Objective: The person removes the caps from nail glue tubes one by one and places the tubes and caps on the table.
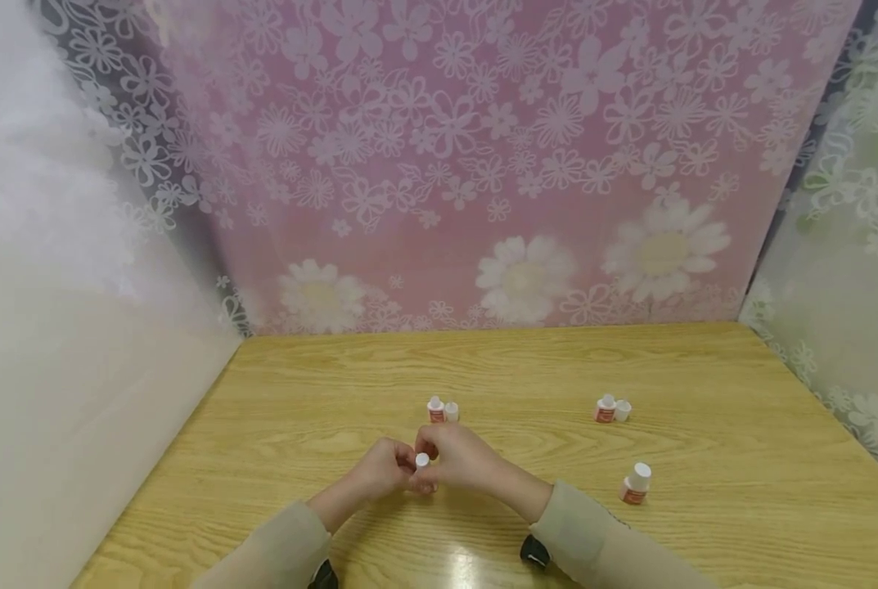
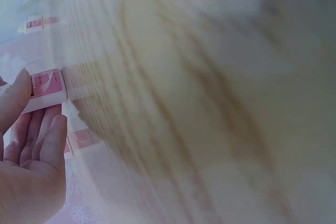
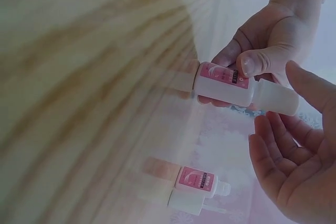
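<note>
A small white bottle [image 3: 223,83] with a pink label stands upright on the wooden table, its white cap [image 3: 275,97] on top. My left hand [image 1: 380,470] grips the bottle's body, the thumb laid over the label and the fingers behind. In the left wrist view that same label [image 2: 47,83] shows beside the thumb. Around the cap curves my right hand [image 1: 464,458]; in the right wrist view its thumb [image 3: 310,85] stands apart from the cap, with fingertips close below it.
Behind the hands, an uncapped bottle [image 1: 436,415] stands beside its white cap [image 1: 451,411]. Another uncapped bottle [image 1: 605,413], with a cap [image 1: 623,411] next to it, is farther right. A capped bottle [image 1: 635,483] stands right of my right forearm. Flowered sheets wall the table [image 1: 321,376].
</note>
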The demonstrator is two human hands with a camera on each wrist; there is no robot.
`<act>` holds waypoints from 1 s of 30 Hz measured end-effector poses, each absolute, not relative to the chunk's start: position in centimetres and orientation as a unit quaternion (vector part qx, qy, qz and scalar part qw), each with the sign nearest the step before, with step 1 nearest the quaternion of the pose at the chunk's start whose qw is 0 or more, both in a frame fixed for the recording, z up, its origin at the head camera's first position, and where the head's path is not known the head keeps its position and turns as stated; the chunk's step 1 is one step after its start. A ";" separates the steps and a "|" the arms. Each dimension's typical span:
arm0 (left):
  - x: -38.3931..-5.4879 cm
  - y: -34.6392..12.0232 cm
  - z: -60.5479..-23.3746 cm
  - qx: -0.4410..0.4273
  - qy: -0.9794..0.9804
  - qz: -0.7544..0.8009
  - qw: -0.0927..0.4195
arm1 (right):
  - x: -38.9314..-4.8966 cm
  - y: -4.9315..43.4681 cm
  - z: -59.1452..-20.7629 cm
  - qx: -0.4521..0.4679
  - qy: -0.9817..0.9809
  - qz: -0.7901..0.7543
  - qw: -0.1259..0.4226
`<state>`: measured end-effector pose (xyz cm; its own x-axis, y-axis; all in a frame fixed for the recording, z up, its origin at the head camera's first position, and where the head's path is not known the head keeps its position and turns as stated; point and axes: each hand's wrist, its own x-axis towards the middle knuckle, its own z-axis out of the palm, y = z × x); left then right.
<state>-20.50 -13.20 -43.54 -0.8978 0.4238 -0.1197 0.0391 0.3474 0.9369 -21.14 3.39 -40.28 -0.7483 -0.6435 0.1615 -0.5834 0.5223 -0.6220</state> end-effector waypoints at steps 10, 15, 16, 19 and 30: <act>-20.7 -13.2 -43.7 0.147 0.809 0.543 0.171 | -21.2 3.2 -40.4 -0.359 0.872 -0.332 0.030; -20.9 -13.3 -43.9 0.148 0.808 0.542 0.179 | -21.2 3.2 -40.4 -0.370 0.862 -0.345 0.026; -20.9 -13.3 -43.9 0.150 0.808 0.540 0.180 | -21.2 3.2 -40.3 -0.374 0.859 -0.348 0.025; -20.9 -13.4 -43.8 0.154 0.806 0.541 0.183 | -21.1 3.3 -40.2 -0.384 0.853 -0.353 0.027; -19.6 -12.8 -41.4 0.163 0.810 0.536 0.175 | -21.0 3.3 -40.3 -0.399 0.826 -0.393 0.067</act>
<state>-19.63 -12.84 -41.36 -0.8856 0.4516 -0.1082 0.0771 0.3728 0.9247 -21.03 3.33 -40.26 -0.6733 -0.7111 0.2024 -0.6053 0.3730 -0.7032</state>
